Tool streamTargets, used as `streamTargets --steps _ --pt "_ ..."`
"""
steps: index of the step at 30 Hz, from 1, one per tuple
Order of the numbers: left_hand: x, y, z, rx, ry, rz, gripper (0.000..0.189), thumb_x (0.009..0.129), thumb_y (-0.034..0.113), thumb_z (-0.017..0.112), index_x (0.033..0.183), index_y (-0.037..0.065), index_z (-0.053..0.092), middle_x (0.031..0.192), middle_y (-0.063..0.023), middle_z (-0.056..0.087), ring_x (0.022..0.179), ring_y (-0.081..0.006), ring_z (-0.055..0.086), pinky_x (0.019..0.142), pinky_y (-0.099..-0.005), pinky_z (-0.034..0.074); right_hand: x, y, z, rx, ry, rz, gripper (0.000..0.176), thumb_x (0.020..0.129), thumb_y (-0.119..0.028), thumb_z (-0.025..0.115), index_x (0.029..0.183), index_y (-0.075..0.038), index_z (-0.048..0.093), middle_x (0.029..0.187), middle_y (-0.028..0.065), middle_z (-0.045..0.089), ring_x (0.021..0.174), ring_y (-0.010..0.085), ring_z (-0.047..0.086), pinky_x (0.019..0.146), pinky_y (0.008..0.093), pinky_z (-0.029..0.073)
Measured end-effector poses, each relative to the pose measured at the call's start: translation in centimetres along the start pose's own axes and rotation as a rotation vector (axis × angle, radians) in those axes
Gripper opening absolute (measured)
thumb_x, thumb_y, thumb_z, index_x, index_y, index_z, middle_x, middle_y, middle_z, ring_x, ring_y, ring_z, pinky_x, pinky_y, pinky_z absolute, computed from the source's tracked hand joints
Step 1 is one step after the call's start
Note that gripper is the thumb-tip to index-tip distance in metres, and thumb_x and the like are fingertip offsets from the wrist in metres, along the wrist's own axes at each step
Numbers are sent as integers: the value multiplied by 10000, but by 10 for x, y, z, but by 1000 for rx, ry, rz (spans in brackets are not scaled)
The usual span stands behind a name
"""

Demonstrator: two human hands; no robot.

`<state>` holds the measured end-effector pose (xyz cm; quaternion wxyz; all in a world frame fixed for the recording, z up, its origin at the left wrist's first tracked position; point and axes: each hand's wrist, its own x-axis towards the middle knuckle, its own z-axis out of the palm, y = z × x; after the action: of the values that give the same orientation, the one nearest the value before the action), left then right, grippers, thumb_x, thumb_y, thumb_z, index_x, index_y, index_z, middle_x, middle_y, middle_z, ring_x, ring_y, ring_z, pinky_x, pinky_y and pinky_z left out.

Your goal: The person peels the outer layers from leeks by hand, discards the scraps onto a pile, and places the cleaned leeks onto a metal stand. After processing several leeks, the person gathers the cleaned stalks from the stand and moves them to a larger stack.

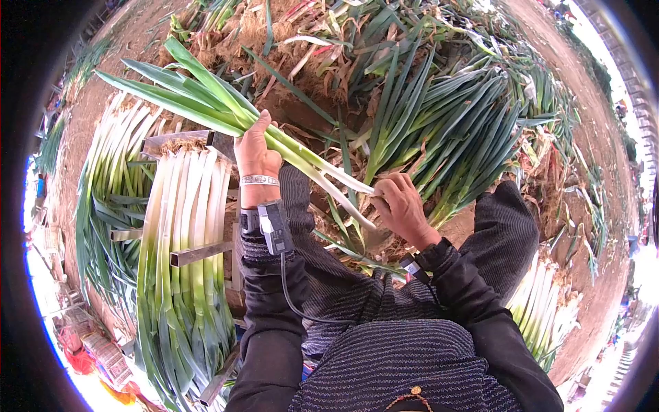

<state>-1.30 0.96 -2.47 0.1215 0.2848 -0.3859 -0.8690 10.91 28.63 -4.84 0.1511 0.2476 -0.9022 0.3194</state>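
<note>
My left hand [257,152] is wrapped round the green part of a few long green onions [199,103], thumb along the stalks. Their leaves fan out to the upper left, and their white stems slant down to the right. At the lower end of one white stem, my right hand [399,207] has its fingers closed in a pinch on the tip. Just below it, another white stem end hangs free of the fingers. Beside my left arm, a row of trimmed-looking green onions [185,220] lies on a metal frame [200,254], roots toward the top.
Beyond my right hand lies a big heap of dark green onion leaves [460,130]. Dry peelings and roots [302,82] are piled ahead. More bundled green onions [117,158] lie at far left, others [546,309] at lower right. Brown soil [583,117] surrounds the heap.
</note>
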Motion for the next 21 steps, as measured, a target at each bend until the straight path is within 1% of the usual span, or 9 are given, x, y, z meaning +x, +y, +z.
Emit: streamTargets --steps 5,7,8,9,10,13,16,18,21 --pt "1 -1 0 6 12 -59 309 806 7 721 1069 56 565 872 -57 577 718 -221 580 597 -399 515 -3 5 -3 70 -49 10 190 772 -111 668 902 -51 544 879 120 533 867 332 543 769 409 455" --pt "4 -1 -1 -12 11 -81 290 812 22 721 1052 54 561 846 -56 562 704 -219 567 590 -410 518 -4 4 -6 35 -74 27 206 780 -115 664 939 -53 550 876 122 533 877 341 546 778 415 455" --pt "6 0 -1 -31 25 -127 268 820 34 718 1031 55 554 825 -56 548 692 -217 554 589 -422 521 -3 3 -8 35 -73 27 206 780 -115 664 939 -53 550 876 122 533 877 341 546 778 415 455" --pt "7 0 -2 -50 40 -174 248 828 46 715 1010 57 547 804 -56 535 680 -216 542 588 -435 524 -2 1 -10 71 -81 65 232 778 -119 667 967 -55 549 882 123 531 881 342 543 781 415 454" --pt "6 0 -2 -50 40 -174 248 828 46 715 1010 57 547 804 -56 535 680 -216 542 588 -435 524 0 -1 -12 106 -89 104 259 776 -124 670 995 -58 549 887 124 528 885 343 539 783 415 452" --pt "5 0 0 -66 29 -184 222 840 54 702 983 62 533 787 -61 521 673 -219 534 595 -456 532 5 -4 -21 107 -124 64 309 767 -118 676 1038 -58 540 903 131 519 897 346 529 790 418 449" --pt "9 -4 0 -106 66 -245 201 848 51 691 965 63 528 783 -69 520 671 -224 534 596 -463 532 5 -3 -18 157 -61 98 311 756 -94 677 1031 -53 536 912 135 511 904 348 521 789 425 445" --pt "13 -9 -2 -124 55 -281 222 822 112 734 908 78 531 744 -67 518 685 -245 527 651 -477 520 5 -1 -16 144 -39 100 299 754 -79 672 1020 -52 538 914 137 511 901 351 520 783 427 445" --pt "11 -10 0 -110 58 -276 229 822 136 738 907 78 534 750 -63 524 691 -242 533 658 -479 518 6 0 -13 105 18 104 274 752 -57 664 997 -50 541 919 140 514 896 353 520 769 430 447"
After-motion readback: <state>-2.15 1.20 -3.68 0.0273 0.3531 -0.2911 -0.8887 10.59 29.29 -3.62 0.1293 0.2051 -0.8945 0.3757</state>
